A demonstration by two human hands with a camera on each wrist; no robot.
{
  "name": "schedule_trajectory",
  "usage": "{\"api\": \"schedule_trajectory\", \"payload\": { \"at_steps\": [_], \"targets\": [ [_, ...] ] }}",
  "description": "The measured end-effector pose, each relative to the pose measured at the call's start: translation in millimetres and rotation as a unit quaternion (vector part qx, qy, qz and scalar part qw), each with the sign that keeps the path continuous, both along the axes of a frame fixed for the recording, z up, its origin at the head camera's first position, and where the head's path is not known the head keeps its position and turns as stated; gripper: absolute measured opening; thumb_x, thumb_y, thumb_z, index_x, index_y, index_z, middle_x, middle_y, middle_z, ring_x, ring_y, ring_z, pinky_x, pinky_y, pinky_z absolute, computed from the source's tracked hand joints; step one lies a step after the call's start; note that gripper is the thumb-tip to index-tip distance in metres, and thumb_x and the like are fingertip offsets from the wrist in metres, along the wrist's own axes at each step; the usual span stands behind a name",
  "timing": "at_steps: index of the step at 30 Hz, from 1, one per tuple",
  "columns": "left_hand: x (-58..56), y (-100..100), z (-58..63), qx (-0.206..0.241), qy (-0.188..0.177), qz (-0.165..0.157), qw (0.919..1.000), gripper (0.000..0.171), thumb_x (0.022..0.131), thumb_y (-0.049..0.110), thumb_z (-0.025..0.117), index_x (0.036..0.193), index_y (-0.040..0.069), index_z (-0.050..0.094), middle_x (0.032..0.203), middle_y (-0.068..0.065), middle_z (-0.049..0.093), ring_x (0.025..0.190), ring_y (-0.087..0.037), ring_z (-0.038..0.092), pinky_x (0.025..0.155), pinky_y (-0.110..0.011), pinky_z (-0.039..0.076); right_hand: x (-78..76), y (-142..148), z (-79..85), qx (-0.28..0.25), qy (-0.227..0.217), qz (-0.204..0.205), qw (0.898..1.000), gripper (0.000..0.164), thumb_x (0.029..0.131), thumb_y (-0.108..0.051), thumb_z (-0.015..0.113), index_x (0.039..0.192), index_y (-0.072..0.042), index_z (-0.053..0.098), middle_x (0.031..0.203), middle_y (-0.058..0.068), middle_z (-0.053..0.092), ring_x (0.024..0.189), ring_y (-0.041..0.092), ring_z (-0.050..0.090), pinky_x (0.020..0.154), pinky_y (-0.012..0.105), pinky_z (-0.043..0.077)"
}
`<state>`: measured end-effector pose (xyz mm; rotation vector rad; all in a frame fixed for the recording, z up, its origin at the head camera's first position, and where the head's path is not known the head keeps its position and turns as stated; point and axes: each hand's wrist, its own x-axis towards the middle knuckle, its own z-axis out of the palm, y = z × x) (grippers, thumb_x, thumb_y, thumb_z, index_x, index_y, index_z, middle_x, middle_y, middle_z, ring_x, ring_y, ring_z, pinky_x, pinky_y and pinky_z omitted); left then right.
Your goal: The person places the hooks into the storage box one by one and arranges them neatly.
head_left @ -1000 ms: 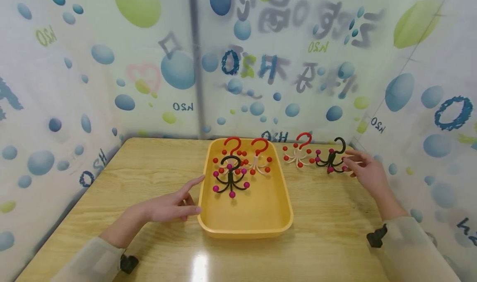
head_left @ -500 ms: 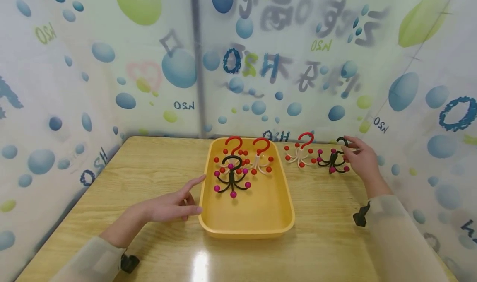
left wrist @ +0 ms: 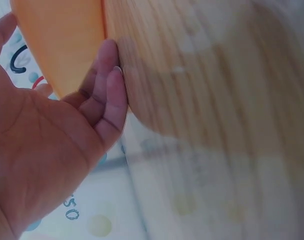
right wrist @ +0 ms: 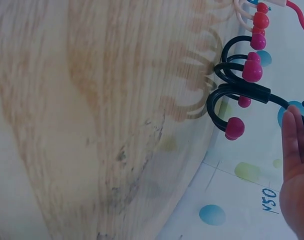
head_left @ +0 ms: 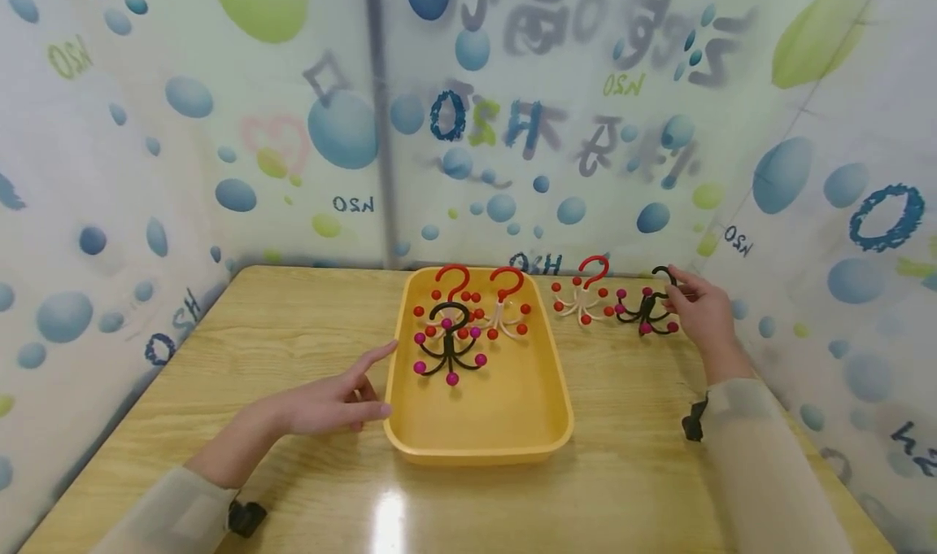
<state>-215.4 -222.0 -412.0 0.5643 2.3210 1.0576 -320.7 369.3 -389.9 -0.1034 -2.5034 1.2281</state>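
Observation:
At the back right of the table, my right hand (head_left: 699, 314) pinches the hook of a black multi-arm hook hanger (head_left: 647, 311) with pink ball tips. The right wrist view shows those fingers at the neck of its hook, the curved arms (right wrist: 242, 90) close over the wood. My left hand (head_left: 329, 399) is at the left side of a yellow tray (head_left: 505, 412), index finger and thumb reaching its rim, the lower fingers bent. Inside the tray stand a second black hanger (head_left: 449, 346) and two white ones with red hooks, one hanger (head_left: 501, 314) at right, the other partly hidden behind the black.
Another white hanger (head_left: 583, 298) with a red hook stands on the table between the tray and the held one. Patterned curtain walls (head_left: 293, 172) close in the wooden table (head_left: 307, 326) at the back and both sides.
My right hand has moved up and left from beside the black hanger's arms to its hook and has taken hold of it. The left hand stays at the tray's side.

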Motion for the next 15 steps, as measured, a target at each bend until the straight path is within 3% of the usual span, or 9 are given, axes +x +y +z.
{"api": "schedule_trajectory", "payload": {
  "at_steps": [4, 8, 15],
  "targets": [
    [0.7, -0.6, 0.5, 0.002, 0.000, -0.001, 1.0000, 0.090, 0.098, 0.049, 0.064, 0.160, 0.048, -0.001, 0.108, -0.011, 0.061, 0.089, -0.026, 0.063, 0.076, -0.038, 0.055, 1.4, 1.5, -0.3, 0.003, -0.013, -0.008, 1.000, 0.047, 0.106, -0.027, 0.055, 0.152, -0.020, 0.048, 0.118, 0.020, 0.063, 0.073, -0.012, 0.063, 0.058, 0.013, 0.050],
    [0.9, -0.8, 0.3, 0.003, 0.000, -0.001, 1.0000, 0.090, 0.098, 0.049, 0.064, 0.160, 0.049, -0.001, 0.108, -0.011, 0.061, 0.090, -0.026, 0.063, 0.076, -0.038, 0.055, 5.1, 6.6, 0.7, 0.033, -0.019, -0.005, 0.999, 0.047, 0.106, -0.032, 0.054, 0.151, -0.021, 0.049, 0.125, 0.023, 0.065, 0.073, -0.016, 0.060, 0.049, 0.025, 0.043],
    [0.9, -1.8, -1.6, 0.008, 0.000, -0.001, 1.0000, 0.089, 0.098, 0.048, 0.064, 0.159, 0.050, -0.001, 0.108, -0.012, 0.061, 0.089, -0.026, 0.063, 0.076, -0.038, 0.056, 19.7, 16.2, 3.2, 0.046, -0.012, 0.008, 0.999, 0.046, 0.104, -0.036, 0.057, 0.147, -0.019, 0.055, 0.121, 0.022, 0.069, 0.076, -0.011, 0.066, 0.056, 0.023, 0.053]
  ]
}}
